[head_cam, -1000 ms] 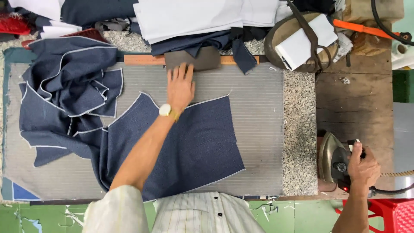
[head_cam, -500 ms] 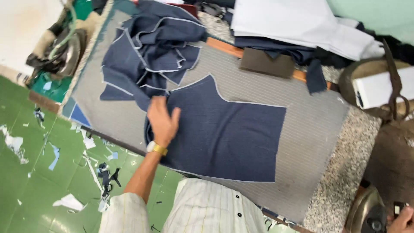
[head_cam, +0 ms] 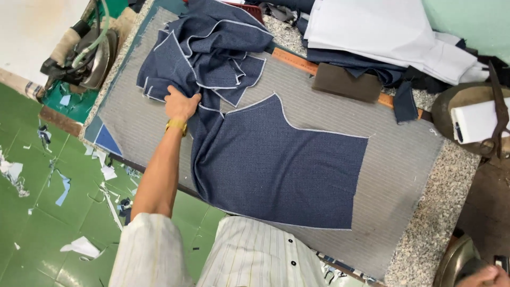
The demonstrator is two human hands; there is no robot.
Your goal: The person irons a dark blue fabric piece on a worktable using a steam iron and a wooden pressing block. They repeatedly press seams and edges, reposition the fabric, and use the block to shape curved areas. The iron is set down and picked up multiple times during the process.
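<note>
Clearly, the left hand (head_cam: 180, 104) is closed in a fist on the near edge of a heap of navy cloth pieces (head_cam: 204, 50), which is piled at the far left of the grey striped pressing pad (head_cam: 393, 175). Just right of the hand, a flat navy panel (head_cam: 281, 167) with pale stitched edges is spread across the middle of the pad, touching the heap. At the near right corner, only part of the right hand (head_cam: 486, 276) is seen beside an iron (head_cam: 454, 261); its grip cannot be told. White folded fabric (head_cam: 388, 32) is stacked at the far side, and a second iron (head_cam: 87, 53) sits at the far left.
</note>
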